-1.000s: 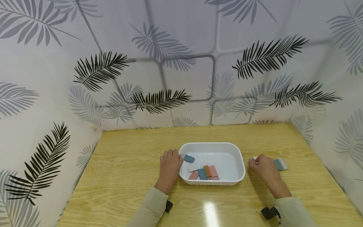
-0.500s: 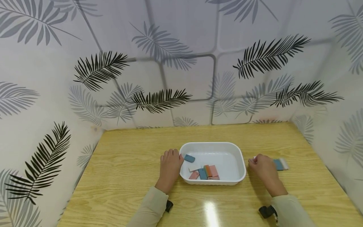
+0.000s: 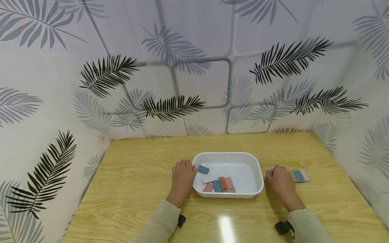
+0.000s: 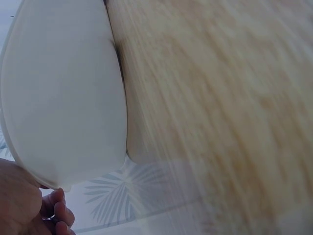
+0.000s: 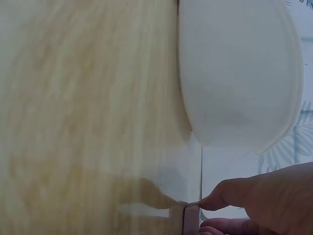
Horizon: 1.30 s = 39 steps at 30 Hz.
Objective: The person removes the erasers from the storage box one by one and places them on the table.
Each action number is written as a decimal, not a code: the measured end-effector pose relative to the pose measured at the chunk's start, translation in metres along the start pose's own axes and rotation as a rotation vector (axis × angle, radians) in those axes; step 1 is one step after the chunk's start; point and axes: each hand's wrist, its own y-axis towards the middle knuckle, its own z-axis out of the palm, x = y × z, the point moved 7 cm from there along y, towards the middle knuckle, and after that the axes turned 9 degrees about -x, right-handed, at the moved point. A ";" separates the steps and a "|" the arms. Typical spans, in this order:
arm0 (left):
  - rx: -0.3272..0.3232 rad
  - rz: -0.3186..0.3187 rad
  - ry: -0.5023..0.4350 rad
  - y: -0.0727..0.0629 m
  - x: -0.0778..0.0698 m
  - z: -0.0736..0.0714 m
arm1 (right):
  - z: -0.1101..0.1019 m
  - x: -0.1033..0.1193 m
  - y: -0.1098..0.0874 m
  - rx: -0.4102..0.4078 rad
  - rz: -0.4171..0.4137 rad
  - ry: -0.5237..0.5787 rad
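Nearest are two light sleeves (image 3: 161, 221), cut off by the lower edge, with a black piece (image 3: 282, 227) partly showing at each wrist. The left hand (image 3: 181, 177) grips the rim of the white tray (image 3: 243, 177) at its left end; its fingers show only partly in the left wrist view. The right hand (image 3: 281, 180), just beside the tray's right end, pinches one small pale block (image 5: 191, 221), mostly hidden in the head view, its exact colour hard to tell. A row of blocks (image 3: 299, 176), blurred and partly covered by this hand, lies on the wooden table (image 3: 136, 175). Inside the tray, pink, blue, orange and white blocks (image 3: 217, 186) lie together at the near side; farther, a blue block (image 3: 203, 169) lies apart. Behind stands a leaf-printed backdrop (image 3: 197, 84).
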 end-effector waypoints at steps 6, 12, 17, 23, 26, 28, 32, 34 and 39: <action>0.039 -0.014 0.006 -0.001 0.001 0.005 | -0.018 0.012 0.000 -0.197 -0.028 0.019; 0.035 -0.023 0.017 0.001 0.002 0.005 | -0.037 0.049 0.001 -0.214 -0.067 0.105; 0.062 -0.043 0.019 0.001 0.003 0.004 | -0.031 0.078 -0.005 -0.032 -0.100 0.174; 0.075 -0.050 0.034 0.000 0.003 0.007 | -0.004 0.093 -0.014 0.139 -0.157 0.199; 0.067 -0.046 0.032 0.000 0.003 0.008 | 0.014 0.096 -0.018 0.265 -0.142 0.187; 0.068 -0.050 0.027 0.000 0.003 0.008 | 0.024 0.097 -0.022 0.345 -0.122 0.182; 0.080 -0.064 0.025 0.000 0.002 0.008 | 0.037 0.101 -0.025 0.428 -0.090 0.134; 0.080 -0.066 0.025 0.000 0.003 0.008 | 0.042 0.102 -0.025 0.453 -0.059 0.122; 0.079 -0.065 0.022 0.000 0.004 0.009 | 0.054 0.105 -0.025 0.498 0.012 0.115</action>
